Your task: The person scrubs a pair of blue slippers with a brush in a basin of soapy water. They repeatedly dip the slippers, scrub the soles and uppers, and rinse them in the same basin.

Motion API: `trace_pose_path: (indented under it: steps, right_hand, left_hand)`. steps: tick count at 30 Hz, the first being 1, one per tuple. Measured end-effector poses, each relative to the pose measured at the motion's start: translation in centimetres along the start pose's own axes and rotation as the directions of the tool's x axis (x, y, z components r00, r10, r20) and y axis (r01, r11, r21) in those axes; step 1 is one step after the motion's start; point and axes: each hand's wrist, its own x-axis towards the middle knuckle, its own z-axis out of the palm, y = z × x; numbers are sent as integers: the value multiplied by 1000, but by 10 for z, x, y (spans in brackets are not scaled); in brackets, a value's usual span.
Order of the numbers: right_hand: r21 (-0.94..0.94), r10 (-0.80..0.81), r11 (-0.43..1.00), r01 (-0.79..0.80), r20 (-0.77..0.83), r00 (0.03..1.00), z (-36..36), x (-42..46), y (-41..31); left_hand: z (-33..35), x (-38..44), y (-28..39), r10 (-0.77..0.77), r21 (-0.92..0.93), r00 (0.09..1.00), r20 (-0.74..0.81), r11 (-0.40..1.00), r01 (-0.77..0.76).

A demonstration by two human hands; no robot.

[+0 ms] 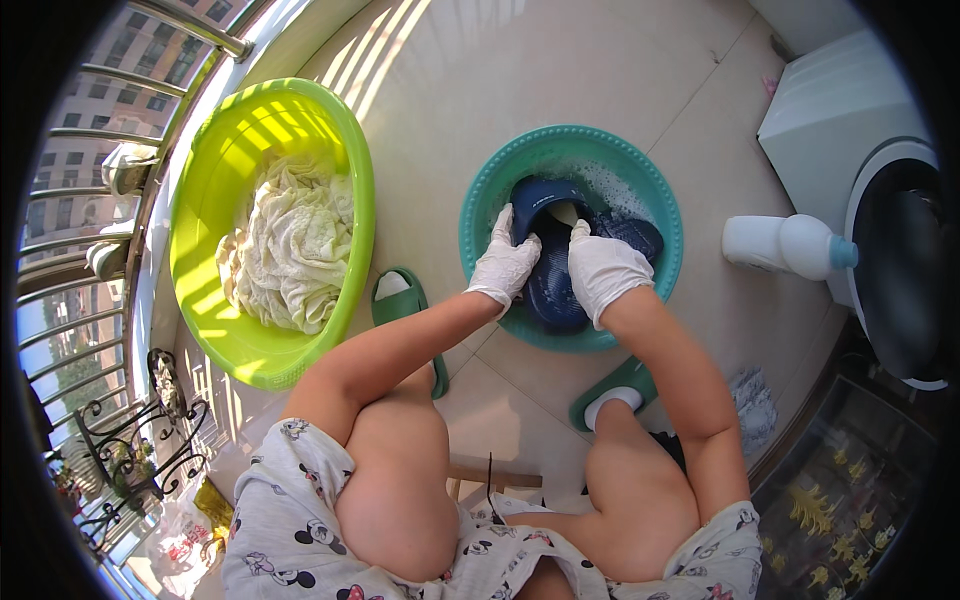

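Observation:
A teal plastic basin (472, 187) stands on the floor with suds inside. In it lies a navy blue slide slipper (559, 289), its wet ridged footbed turned up and its strap pointing away from me. My left hand (504, 262), in a white disposable glove, grips the left edge of the strap. My right hand (609, 274), gloved the same way, grips the strap's right side, with its thumb near the opening. Something pale shows under the strap; I cannot tell what it is. A second navy slipper (636, 236) rests in the suds to the right, partly behind my right hand.
At the left, a lime green tub (364, 187) holds a heap of wet white cloth (300, 240). A white bottle with a blue cap (780, 241) is to the right, beside a front-loading washing machine (825, 120). Metal railings (105, 191) line the left side.

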Motion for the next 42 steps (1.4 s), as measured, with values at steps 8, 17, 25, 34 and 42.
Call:
trace_pose_path:
  steps: [8,17,25,34,42]
  right_hand:
    - [173,-156,965,197,-223,962,9,-102,66]
    - [509,4,841,182,-343,939,13,-140,123]
    - [484,-65,792,372,-539,840,23,-130,140]
    - [721,90,641,263,-410,908,26,-122,146]
    - [715,176,658,236,-451,875,16,-131,144]
  left_hand:
    - [-26,28,52,464,746,815,347,390,-540]
    - [-19,73,92,187,637,747,638,417,-648]
    - [10,91,98,140,515,608,782,405,-756]
    - [12,58,129,83,722,783,617,338,-604]
    - [4,23,117,-75,435,974,213,900,-26]
